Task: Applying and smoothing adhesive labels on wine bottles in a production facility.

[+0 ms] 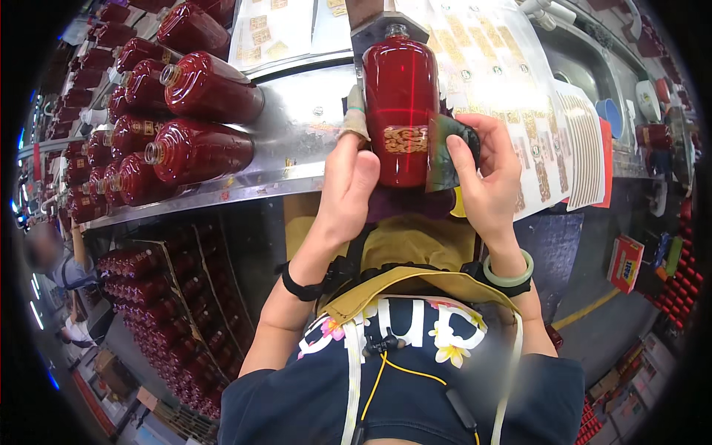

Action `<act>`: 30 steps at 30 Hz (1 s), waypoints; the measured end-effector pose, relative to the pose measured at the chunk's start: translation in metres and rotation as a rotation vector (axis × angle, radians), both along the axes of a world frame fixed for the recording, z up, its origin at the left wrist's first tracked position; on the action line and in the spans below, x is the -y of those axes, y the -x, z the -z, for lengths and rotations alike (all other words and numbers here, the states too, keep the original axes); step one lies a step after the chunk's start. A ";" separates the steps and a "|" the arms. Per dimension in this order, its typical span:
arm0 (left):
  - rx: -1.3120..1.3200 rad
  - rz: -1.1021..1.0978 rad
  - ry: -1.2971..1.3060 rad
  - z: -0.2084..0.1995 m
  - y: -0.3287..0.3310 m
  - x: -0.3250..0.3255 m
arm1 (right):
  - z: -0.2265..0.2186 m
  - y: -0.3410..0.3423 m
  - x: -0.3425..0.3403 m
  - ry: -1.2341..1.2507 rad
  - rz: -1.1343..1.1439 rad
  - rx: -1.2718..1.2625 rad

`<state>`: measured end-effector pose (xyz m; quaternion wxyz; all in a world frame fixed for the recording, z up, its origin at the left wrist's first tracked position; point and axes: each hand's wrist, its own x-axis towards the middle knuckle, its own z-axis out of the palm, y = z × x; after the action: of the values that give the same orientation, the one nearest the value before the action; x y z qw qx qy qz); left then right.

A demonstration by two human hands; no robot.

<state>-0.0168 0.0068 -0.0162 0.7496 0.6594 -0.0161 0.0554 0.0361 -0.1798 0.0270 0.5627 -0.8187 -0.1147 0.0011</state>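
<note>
A dark red glass bottle [401, 85] lies neck away from me, with a gold ornamental pattern [406, 139] near its base. Along its left side rests my left hand [351, 174], fingers stretched out and a pale cover [356, 115] over a fingertip. At the bottle's lower right, my right hand [486, 167] is closed, thumb and fingers pinching a dark green translucent sheet [443, 159] that touches the glass. Something black is tucked within the right fingers; its kind is unclear. The undersides of both hands are hidden.
Several red bottles [211, 87] lie on the metal bench [304, 104] at left. Sheets of gold decals [475, 63] cover the right side, beside a sink [586, 63] and blue cup [610, 111]. Stacked bottles [159, 297] stand below left. A person [70, 267] is at far left.
</note>
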 end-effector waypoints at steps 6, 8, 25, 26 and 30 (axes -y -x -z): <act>0.278 -0.072 -0.268 -0.010 0.005 -0.001 | -0.020 -0.002 -0.019 0.105 -0.044 0.098; 0.178 -0.143 -0.185 -0.001 0.005 0.005 | -0.027 0.000 -0.031 0.198 -0.054 0.072; 0.244 -0.360 -0.998 -0.002 0.011 0.033 | -0.029 -0.025 0.024 0.089 0.090 0.215; 0.241 -0.359 -1.001 -0.003 0.011 0.031 | -0.028 -0.024 0.022 0.085 0.089 0.213; 0.306 -0.415 -0.872 0.009 0.011 0.023 | -0.030 -0.021 0.009 0.111 0.079 0.251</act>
<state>-0.0276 -0.0159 -0.0255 0.3668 0.8847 -0.0162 0.2873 0.0569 -0.1884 0.0567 0.4973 -0.8461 -0.1518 -0.1171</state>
